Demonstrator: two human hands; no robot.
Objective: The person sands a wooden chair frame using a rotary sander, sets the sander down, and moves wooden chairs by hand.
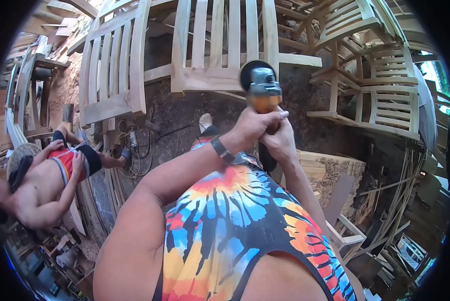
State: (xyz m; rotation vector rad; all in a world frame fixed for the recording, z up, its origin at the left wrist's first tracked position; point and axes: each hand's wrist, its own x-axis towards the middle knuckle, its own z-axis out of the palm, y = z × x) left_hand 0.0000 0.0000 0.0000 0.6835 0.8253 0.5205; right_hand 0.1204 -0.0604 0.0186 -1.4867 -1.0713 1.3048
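hand-held power tool (265, 102) with a round black disc (247, 75), a grey metal head (264, 76) and a smooth yellow-orange housing, slightly blurred. the tool is held above the ground (172, 110), its disc overlapping in view the lower right corner of a pale slatted wooden frame (207, 79); contact between disc and wood cannot be told. the left hand (249, 129) lies against the near end of the housing, its thumb laid across the tool; the right hand (281, 143) closes just beside and below it. the fingers of both hands are curled around the tool, the disc and head projecting beyond them; some fingertips are hidden. a dark band (221, 149) circles the left wrist. the frame consists of straight, flat slats set parallel into a broad lower rail. a second slatted frame (112, 105), of similar form, stands to its left, and wooden chairs (393, 83) to its right. the ground is dark and rough, with loose cables (134, 150) near the second frame. another person (39, 193) is at the far left.
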